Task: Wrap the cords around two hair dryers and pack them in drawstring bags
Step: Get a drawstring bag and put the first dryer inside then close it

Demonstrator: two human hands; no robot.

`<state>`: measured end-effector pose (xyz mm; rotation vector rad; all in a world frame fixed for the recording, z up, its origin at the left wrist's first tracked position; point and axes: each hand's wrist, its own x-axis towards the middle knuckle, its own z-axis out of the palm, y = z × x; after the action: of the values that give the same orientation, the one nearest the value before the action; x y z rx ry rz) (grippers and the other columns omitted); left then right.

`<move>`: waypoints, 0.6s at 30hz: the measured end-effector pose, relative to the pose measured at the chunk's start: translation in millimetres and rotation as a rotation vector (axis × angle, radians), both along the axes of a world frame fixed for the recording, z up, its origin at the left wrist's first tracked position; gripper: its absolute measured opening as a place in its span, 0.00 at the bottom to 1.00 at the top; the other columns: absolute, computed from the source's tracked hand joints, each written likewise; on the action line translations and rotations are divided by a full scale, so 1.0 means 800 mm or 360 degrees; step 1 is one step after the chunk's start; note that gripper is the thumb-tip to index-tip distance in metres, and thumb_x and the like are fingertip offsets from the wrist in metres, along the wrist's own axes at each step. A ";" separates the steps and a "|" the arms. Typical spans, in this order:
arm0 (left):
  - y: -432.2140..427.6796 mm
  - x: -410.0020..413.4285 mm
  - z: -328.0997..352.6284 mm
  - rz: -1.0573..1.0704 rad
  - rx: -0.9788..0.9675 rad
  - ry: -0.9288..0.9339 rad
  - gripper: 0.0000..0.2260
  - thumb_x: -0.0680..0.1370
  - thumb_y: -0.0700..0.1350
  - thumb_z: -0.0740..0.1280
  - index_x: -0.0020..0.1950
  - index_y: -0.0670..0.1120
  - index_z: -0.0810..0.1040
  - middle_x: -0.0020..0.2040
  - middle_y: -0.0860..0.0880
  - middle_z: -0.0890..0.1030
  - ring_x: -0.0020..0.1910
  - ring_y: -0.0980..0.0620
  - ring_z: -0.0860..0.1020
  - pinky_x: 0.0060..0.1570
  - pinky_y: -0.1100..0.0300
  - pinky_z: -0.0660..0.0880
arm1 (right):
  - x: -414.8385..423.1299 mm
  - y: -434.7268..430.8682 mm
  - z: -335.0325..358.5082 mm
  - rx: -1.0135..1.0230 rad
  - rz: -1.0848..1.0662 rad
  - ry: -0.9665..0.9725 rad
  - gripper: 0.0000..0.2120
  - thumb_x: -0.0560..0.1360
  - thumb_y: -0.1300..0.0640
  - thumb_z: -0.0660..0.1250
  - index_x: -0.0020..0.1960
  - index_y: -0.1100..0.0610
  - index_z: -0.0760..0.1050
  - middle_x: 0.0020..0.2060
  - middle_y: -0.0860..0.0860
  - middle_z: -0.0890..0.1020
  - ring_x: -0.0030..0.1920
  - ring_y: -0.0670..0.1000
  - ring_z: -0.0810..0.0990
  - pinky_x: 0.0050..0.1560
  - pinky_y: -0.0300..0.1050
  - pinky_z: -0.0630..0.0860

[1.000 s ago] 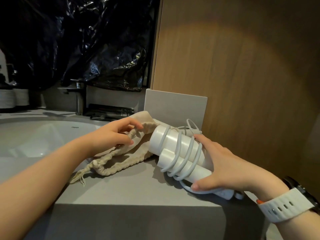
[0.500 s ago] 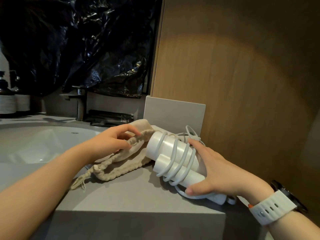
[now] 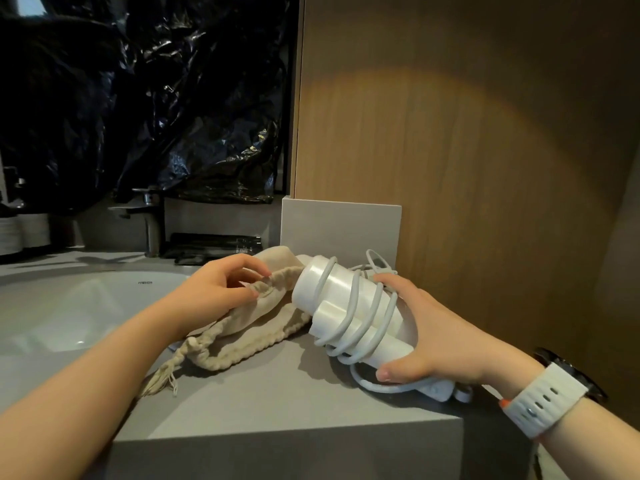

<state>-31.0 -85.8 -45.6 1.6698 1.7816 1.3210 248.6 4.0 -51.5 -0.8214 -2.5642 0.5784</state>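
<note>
Cord-wrapped hair dryer (image 3: 341, 289) — beside drawstring bag (image 3: 242, 341)

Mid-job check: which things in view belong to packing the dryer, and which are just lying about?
Part of the job:
hair dryer; cord wound round it; drawstring bag; left hand, pinching the bag's rim; right hand, its grip round the dryer.

Lying about:
tap; sink; black packet; grey box; black plastic sheet.

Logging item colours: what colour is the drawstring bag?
Plain beige cloth drawstring bag, no pattern; the head view shows it best.
</note>
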 end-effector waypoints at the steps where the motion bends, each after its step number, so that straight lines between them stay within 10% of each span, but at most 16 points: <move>1: 0.000 -0.001 0.000 0.0029 0.0035 0.0011 0.10 0.75 0.35 0.66 0.50 0.50 0.78 0.50 0.52 0.81 0.49 0.54 0.80 0.43 0.63 0.75 | 0.001 -0.001 -0.002 0.0016 -0.0007 0.0055 0.44 0.55 0.38 0.75 0.60 0.23 0.49 0.60 0.30 0.63 0.61 0.43 0.68 0.60 0.42 0.72; 10: 0.005 -0.006 0.003 0.0140 0.0157 -0.0211 0.06 0.74 0.36 0.69 0.45 0.47 0.81 0.42 0.51 0.83 0.41 0.60 0.82 0.39 0.70 0.76 | 0.002 -0.020 0.018 -0.0094 0.0068 0.0477 0.41 0.51 0.36 0.74 0.55 0.20 0.52 0.52 0.20 0.65 0.56 0.27 0.68 0.42 0.22 0.70; 18: 0.003 -0.016 0.015 0.0611 0.0556 -0.0487 0.04 0.72 0.40 0.72 0.45 0.44 0.79 0.40 0.49 0.81 0.38 0.56 0.78 0.33 0.69 0.73 | -0.053 -0.039 0.015 0.0323 -0.0004 0.0101 0.46 0.52 0.31 0.71 0.59 0.22 0.44 0.59 0.33 0.63 0.60 0.44 0.68 0.60 0.49 0.74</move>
<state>-43.5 -83.6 -33.7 1.2162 1.8161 2.0322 206.3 -27.0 -39.6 -0.7245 -2.5125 0.3300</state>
